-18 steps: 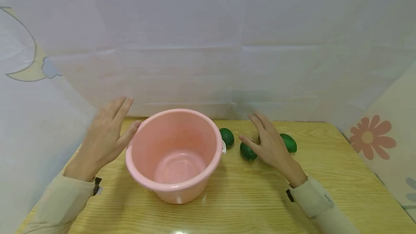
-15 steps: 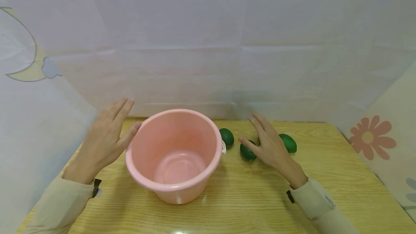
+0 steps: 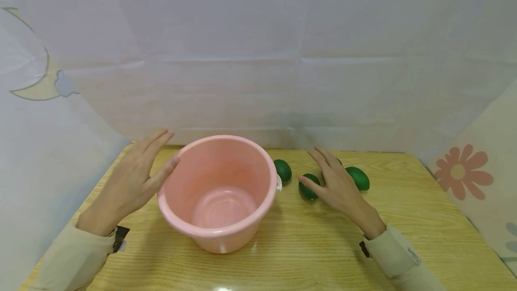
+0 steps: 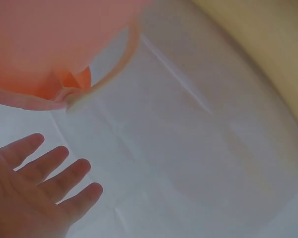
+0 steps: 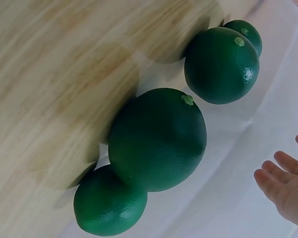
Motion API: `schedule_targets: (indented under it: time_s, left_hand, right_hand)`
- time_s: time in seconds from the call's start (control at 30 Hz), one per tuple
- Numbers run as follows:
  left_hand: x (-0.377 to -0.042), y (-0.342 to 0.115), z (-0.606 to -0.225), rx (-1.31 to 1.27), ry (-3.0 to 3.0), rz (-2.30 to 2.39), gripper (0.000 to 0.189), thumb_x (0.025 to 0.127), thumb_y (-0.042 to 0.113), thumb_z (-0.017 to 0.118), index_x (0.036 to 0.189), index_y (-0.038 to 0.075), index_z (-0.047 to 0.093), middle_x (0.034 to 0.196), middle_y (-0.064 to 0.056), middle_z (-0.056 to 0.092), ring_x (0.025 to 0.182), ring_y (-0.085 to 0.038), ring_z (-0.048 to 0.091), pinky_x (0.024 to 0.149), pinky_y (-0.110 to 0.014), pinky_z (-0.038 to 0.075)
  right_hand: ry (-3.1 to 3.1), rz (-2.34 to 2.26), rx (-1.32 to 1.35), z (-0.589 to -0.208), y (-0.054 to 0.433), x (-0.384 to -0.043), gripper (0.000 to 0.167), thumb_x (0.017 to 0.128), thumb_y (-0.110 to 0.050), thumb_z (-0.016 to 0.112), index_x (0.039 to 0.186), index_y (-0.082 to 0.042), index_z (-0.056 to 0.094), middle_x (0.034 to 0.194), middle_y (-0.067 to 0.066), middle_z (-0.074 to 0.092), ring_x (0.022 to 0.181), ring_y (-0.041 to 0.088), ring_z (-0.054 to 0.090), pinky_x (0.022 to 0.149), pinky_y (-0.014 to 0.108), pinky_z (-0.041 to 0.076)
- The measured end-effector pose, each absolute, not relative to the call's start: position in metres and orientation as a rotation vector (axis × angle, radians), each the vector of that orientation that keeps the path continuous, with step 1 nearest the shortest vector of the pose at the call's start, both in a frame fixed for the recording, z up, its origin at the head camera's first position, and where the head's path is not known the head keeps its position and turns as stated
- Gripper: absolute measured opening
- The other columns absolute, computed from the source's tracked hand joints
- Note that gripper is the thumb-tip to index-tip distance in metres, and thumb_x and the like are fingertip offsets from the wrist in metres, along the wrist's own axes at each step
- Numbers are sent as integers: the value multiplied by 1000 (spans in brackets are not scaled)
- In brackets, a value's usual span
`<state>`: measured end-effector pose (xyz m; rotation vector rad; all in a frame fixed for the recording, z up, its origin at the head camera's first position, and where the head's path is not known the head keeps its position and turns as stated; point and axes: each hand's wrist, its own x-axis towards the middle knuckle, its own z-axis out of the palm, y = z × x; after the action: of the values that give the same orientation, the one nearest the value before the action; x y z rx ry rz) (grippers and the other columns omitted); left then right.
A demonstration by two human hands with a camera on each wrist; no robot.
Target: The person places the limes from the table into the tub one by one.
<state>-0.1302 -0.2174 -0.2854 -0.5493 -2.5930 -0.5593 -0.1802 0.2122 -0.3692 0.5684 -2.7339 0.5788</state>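
Observation:
A pink plastic bucket (image 3: 218, 231) stands upright on the table, its inside bare. My left hand (image 3: 131, 181) is at the bucket's left side with fingers straight and spread, thumb by the rim. In the left wrist view, the fingers (image 4: 64, 178) are apart from the bucket (image 4: 44, 34) and its handle (image 4: 126, 57). My right hand (image 3: 341, 187) hovers over several green lime-like fruits, partly hiding them in the head view. One fruit (image 3: 282, 171) lies beside the bucket and another (image 3: 308, 187) below the right thumb. In the right wrist view, the hand (image 5: 288, 188) touches no fruit (image 5: 159, 141).
The wood-grain table (image 3: 299, 250) runs up to a pale cloth backdrop (image 3: 226, 93) behind the bucket. Cloth also hangs at both sides, with a printed moon on the left and a flower (image 3: 457, 172) on the right.
My left hand has shifted slightly right and down beside the bucket. The right hand has sunk a little over the fruits. Bucket and fruits stay in place.

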Motion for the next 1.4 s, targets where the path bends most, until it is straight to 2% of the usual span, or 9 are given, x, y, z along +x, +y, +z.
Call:
schedule_targets:
  time_s: [0.2,0.53,0.7,1.07,1.4]
  left_hand:
    - [-125,-214,-284,-557,-2629,-619,60,101,35,54,155,17,35,159,-11,36,144,-40,35,109,-66,30]
    - [-119,-213,-289,-642,-2640,-574,60,100,33,55,155,17,37,159,-10,36,142,-41,38,107,-66,33]
    - [-117,-213,-292,-675,-2664,-575,57,101,32,53,154,17,38,158,-11,38,141,-41,39,107,-65,34]
    - [-110,-212,-295,-702,-2740,-573,56,101,34,51,155,25,36,159,-8,36,142,-40,38,107,-64,34]
    - [-109,-212,-300,-699,-2772,-585,57,101,34,50,155,25,34,161,-7,32,143,-39,37,104,-64,37]
  right_hand:
    - [-2737,560,589,-373,214,-179,79,91,-50,65,153,-9,38,158,20,33,142,42,36,105,63,38]
    - [-2731,563,631,-380,217,-177,75,91,-47,66,149,-6,42,158,19,34,140,42,39,106,61,38]
    - [-2751,566,626,-382,218,-176,75,92,-48,66,149,-7,42,158,19,33,141,42,38,108,61,36]
    - [-2764,567,619,-384,218,-174,75,90,-48,67,148,-6,44,157,20,35,140,43,38,107,62,37]
    - [-2775,569,619,-387,218,-173,76,90,-47,69,149,-7,42,158,20,33,141,43,37,106,62,38]
